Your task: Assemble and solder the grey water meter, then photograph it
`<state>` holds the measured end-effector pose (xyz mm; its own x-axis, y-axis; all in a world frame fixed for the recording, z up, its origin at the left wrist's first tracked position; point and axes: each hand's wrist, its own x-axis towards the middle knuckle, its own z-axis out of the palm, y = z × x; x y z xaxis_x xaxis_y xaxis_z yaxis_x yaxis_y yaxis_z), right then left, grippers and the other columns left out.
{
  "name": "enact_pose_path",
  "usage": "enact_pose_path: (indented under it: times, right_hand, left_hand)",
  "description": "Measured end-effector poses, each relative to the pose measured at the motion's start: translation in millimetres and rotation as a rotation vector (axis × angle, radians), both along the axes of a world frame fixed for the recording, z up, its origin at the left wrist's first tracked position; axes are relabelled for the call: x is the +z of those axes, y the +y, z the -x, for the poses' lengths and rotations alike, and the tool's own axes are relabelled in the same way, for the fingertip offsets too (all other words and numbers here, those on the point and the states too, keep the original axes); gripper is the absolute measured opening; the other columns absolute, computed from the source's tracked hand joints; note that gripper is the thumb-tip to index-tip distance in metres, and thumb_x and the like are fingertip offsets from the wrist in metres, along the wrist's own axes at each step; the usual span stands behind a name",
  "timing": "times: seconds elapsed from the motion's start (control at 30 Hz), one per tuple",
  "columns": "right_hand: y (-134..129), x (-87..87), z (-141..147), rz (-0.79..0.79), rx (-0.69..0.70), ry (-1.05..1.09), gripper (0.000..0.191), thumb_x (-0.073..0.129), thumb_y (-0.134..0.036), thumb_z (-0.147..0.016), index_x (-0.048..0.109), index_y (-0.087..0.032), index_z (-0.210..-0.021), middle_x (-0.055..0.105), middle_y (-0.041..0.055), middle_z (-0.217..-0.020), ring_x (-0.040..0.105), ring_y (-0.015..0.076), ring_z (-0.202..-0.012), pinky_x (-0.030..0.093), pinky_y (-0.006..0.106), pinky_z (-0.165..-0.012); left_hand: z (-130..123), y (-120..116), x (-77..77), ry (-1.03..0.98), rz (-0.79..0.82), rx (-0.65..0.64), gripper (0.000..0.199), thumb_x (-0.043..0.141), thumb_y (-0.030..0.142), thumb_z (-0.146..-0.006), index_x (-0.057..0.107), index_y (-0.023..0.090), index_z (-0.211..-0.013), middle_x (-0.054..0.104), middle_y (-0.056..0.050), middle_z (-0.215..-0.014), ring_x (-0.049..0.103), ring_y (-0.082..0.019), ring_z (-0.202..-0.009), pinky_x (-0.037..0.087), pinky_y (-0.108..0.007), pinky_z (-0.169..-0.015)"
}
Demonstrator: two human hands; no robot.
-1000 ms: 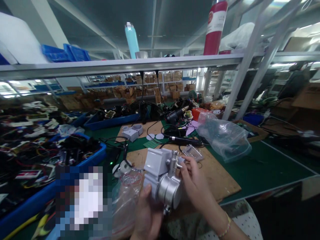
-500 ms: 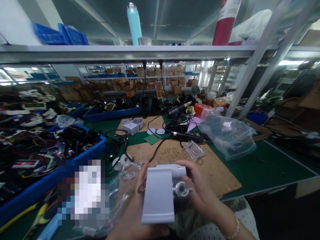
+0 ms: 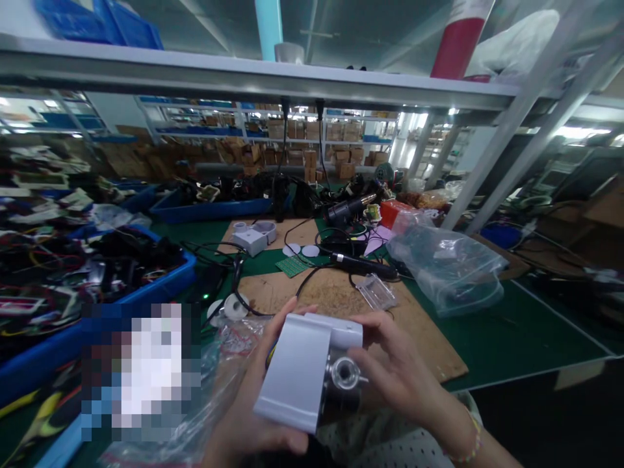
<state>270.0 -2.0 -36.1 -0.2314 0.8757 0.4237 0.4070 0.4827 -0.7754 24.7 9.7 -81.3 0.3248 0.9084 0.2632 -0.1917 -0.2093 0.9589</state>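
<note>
A white plastic housing (image 3: 297, 370) is held up in front of the body, tilted, above the near edge of the brown board. My left hand (image 3: 258, 396) wraps round its left side and underside, with coloured wires showing between palm and housing. On the right side, a clear round fitting (image 3: 345, 373) sits on a dark cylindrical part. My right hand (image 3: 394, 364) grips the housing's upper right end, fingers on top and thumb near the clear fitting.
A brown board (image 3: 419, 325) lies on the green mat (image 3: 492, 344). Behind are a green circuit board (image 3: 291, 265), a black-handled tool (image 3: 363, 265) and a clear plastic frame (image 3: 376, 292). Blue bins (image 3: 182, 273) of parts stand left; a clear bag (image 3: 448, 266) lies right.
The housing has tilted and shifted slightly left, with both hands still on it. The camera view has also moved, so the shelf appears higher.
</note>
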Motion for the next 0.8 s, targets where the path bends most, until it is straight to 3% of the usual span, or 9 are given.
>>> enact_pose_path:
  times: [0.2,0.33,0.5,0.57,0.67,0.73,0.8]
  right_hand:
    - [4,-5.4,-9,-0.369,-0.027,-0.207,0.033,0.052,-0.038,-0.108,0.049,-0.022,-0.136,0.065,0.0085,-0.120,0.065,0.0155,-0.105,0.056,0.027,-0.089]
    - [7,-4.4,-8,-0.429,-0.014,-0.256,0.034,0.051,-0.033,-0.107,0.048,-0.019,-0.138,0.064,0.0115,-0.123,0.063,0.0191,-0.116,0.058,0.031,-0.097]
    - [5,-12.0,-21,-0.400,0.034,-0.269,0.054,0.058,-0.019,-0.101,0.039,-0.029,-0.151,0.061,0.0086,-0.130,0.061,0.0208,-0.122,0.060,0.035,-0.098]
    - [8,-18.1,-40,-0.483,-0.084,-0.274,0.053,0.060,-0.011,-0.097,0.049,-0.034,-0.143,0.057,0.0065,-0.136,0.060,0.0210,-0.122,0.059,0.037,-0.097]
    - [13,-24.9,-70,-0.582,-0.351,-0.210,0.030,0.065,-0.005,-0.091,0.062,-0.029,-0.110,0.054,0.0052,-0.137,0.058,0.0227,-0.124,0.055,0.042,-0.099]
    - [14,-27.4,-76,-0.515,-0.361,-0.085,0.023,0.068,-0.007,-0.091,0.058,-0.025,-0.100,0.057,0.0059,-0.132,0.060,0.0224,-0.121,0.055,0.041,-0.097]
    - [9,-29.3,-66,-0.360,-0.276,0.150,0.024,0.068,-0.010,-0.093,0.051,-0.025,-0.101,0.059,0.0053,-0.129,0.065,0.0197,-0.115,0.058,0.036,-0.093]
  left_hand:
    - [2,6,7.6,0.021,0.005,-0.003,0.137,0.092,0.075,-0.040,0.032,0.037,-0.158,0.047,-0.012,-0.159,0.049,-0.042,-0.141,0.038,-0.050,-0.120]
    - [-2,9,15.7,0.038,0.002,-0.017,0.134,0.095,0.071,-0.041,0.034,0.039,-0.156,0.048,-0.010,-0.159,0.049,-0.040,-0.142,0.044,-0.046,-0.117]
    - [-2,9,19.9,0.041,0.012,-0.017,0.131,0.094,0.071,-0.043,0.036,0.036,-0.156,0.049,-0.013,-0.158,0.050,-0.040,-0.143,0.043,-0.047,-0.117]
    - [0,9,19.4,-0.007,0.067,0.026,0.128,0.095,0.069,-0.046,0.037,0.035,-0.155,0.051,-0.013,-0.157,0.053,-0.041,-0.140,0.048,-0.047,-0.113]
    - [1,8,18.0,-0.085,0.118,0.086,0.130,0.097,0.068,-0.045,0.038,0.033,-0.155,0.054,-0.015,-0.153,0.057,-0.044,-0.135,0.052,-0.051,-0.108]
    - [-1,6,18.1,-0.077,0.138,0.067,0.138,0.098,0.068,-0.036,0.041,0.031,-0.156,0.057,-0.017,-0.151,0.057,-0.047,-0.134,0.052,-0.054,-0.108]
    - [-7,5,18.8,-0.049,0.169,0.059,0.140,0.096,0.073,-0.034,0.041,0.030,-0.156,0.058,-0.017,-0.149,0.058,-0.048,-0.133,0.053,-0.056,-0.107]
